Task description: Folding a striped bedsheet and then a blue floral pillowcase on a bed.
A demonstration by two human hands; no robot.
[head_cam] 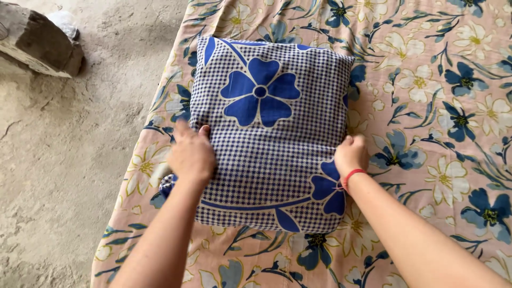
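Observation:
A pillow (269,133) in a blue-and-white checked cover with big blue flowers lies on a peach sheet (437,106) printed with blue and cream flowers. My left hand (191,152) grips the pillow's left edge at mid-height, fingers curled onto the cover. On the right edge my right hand (350,153) pinches the cover, a red thread band (352,175) around the wrist. The pillow is creased across the middle between my two hands.
A bare earthen floor (69,160) runs along the left of the sheet. At the top left sits a rough stone block (37,40) with a pale crumpled bag (65,22) behind it.

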